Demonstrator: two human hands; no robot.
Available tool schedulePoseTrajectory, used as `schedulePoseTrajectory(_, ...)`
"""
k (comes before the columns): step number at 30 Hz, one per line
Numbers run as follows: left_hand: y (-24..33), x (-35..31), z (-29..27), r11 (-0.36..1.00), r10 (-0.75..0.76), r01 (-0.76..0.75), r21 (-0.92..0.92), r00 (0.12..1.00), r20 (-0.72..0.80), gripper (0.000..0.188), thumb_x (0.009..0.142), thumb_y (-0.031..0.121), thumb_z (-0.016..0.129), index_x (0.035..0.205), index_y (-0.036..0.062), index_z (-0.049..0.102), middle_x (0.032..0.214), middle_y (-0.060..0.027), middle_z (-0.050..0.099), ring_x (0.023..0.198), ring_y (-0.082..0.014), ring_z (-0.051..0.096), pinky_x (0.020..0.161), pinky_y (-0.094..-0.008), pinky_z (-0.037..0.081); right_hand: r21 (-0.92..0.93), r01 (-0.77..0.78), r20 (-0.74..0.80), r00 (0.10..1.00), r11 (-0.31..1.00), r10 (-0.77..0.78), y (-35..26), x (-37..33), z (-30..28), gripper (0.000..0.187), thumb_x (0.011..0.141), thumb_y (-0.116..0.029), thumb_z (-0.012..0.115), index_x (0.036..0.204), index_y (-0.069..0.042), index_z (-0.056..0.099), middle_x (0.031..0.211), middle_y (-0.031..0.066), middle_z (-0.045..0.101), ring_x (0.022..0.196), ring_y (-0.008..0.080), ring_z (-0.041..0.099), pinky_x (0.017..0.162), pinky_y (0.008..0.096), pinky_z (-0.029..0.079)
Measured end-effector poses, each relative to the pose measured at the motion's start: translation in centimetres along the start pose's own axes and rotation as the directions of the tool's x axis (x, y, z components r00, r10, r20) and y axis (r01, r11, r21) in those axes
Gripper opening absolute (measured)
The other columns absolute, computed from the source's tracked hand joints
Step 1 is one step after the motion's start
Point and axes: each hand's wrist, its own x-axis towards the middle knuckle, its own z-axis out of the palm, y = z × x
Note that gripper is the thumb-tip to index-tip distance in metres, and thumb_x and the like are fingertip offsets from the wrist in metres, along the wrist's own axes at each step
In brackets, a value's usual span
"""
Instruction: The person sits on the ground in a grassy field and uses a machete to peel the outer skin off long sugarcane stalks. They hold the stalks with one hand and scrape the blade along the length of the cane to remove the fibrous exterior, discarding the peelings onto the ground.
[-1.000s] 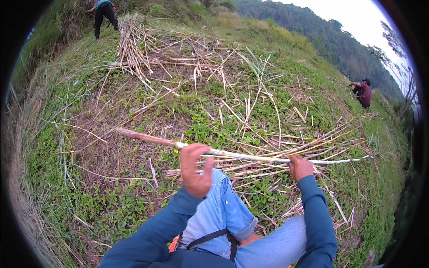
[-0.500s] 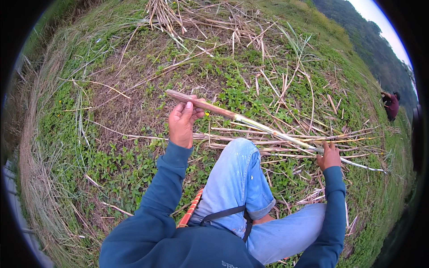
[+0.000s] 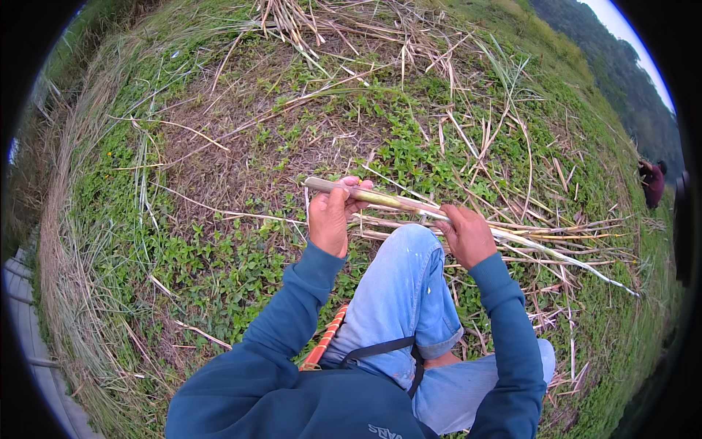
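Note:
A long reed-like stalk (image 3: 395,201) slants across in front of me, thick and brownish at its left end and pale, thin at the far right. My left hand (image 3: 329,223) is closed around the thick end, fingers wrapped over it. Farther along the stalk, above my raised knee, my right hand (image 3: 472,235) grips it from the right. A thin pale strip (image 3: 384,178) runs just beyond the stalk; I cannot tell whether it is attached. Beneath and to the right, several cut stalks (image 3: 578,235) lie side by side on the grass.
A pile of cut stalks (image 3: 285,20) lies at the far side. Dry leaves and loose stems are scattered over the green ground plants (image 3: 212,274). An orange striped rod-like item (image 3: 325,338) is beside my left hip. Another person (image 3: 653,183) is at the far right.
My right hand has moved left along the stalk, closer to my left hand. The stalk's thick end has shifted right and nearer to me. Its left part now looks greener.

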Motion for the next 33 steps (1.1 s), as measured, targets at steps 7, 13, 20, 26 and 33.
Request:
schedulePoseTrajectory(7,-0.9,-0.6,1.1,0.996,0.067,-0.063,-0.059,0.996,0.058,0.031,0.095,0.013,0.039,0.115,-0.0078,0.049,0.112,-0.0219,0.062,0.104,-0.0261,0.062,0.091,-0.0372,0.051,-0.234,0.095,-0.207,0.967,0.968,-0.146,1.0,-0.3,-0.5,0.024,0.077,-0.017,0.067,0.098,-0.009,0.057,0.076,0.0091,0.050,0.076,0.0279,0.052,0.067,0.0412,0.040)
schedulePoseTrajectory(13,-0.8,-0.7,2.7,0.994,0.087,-0.084,-0.071,0.995,0.047,0.028,0.095,0.011,0.039,0.114,-0.0057,0.053,0.112,-0.0206,0.062,0.103,-0.0251,0.062,0.087,-0.0354,0.053,-0.273,0.073,-0.252,0.957,0.959,-0.145,1.5,-0.3,-1.7,0.025,0.077,-0.017,0.068,0.098,-0.008,0.057,0.077,0.0096,0.049,0.074,0.0285,0.051,0.068,0.0406,0.039)
schedulePoseTrajectory(20,-0.2,-1.0,2.0,0.989,-0.090,0.083,0.122,0.994,0.059,0.028,0.093,0.012,0.041,0.104,-0.0068,0.058,0.080,-0.0176,0.067,0.066,-0.0183,0.064,0.056,-0.0282,0.052,-0.022,0.037,-0.248,0.968,0.999,-0.041,1.2,0.3,-2.9,0.032,0.090,-0.034,0.059,0.096,-0.003,0.056,0.086,0.0131,0.059,0.081,0.0319,0.053,0.075,0.0415,0.038)
schedulePoseTrajectory(26,-4.0,-4.7,3.1,0.953,0.063,-0.126,0.274,0.972,0.227,0.024,0.093,0.009,0.040,0.102,-0.0036,0.059,0.070,-0.0107,0.065,0.059,-0.0122,0.058,0.052,-0.0255,0.047,0.003,-0.090,-0.274,0.958,0.996,0.087,3.2,2.6,-2.7,0.035,0.092,-0.038,0.055,0.092,-0.003,0.055,0.085,0.0143,0.058,0.082,0.0322,0.052,0.076,0.0427,0.037)
schedulePoseTrajectory(33,-7.1,1.2,-1.9,0.981,-0.084,0.085,0.173,0.996,-0.012,0.035,0.097,0.018,0.048,0.126,0.0001,0.046,0.096,-0.0120,0.063,0.087,-0.0158,0.060,0.074,-0.0283,0.052,0.136,-0.072,-0.302,0.947,0.988,0.110,3.5,3.9,-4.2,0.036,0.090,-0.040,0.059,0.090,-0.004,0.056,0.080,0.0143,0.059,0.075,0.0316,0.053,0.074,0.0406,0.036)
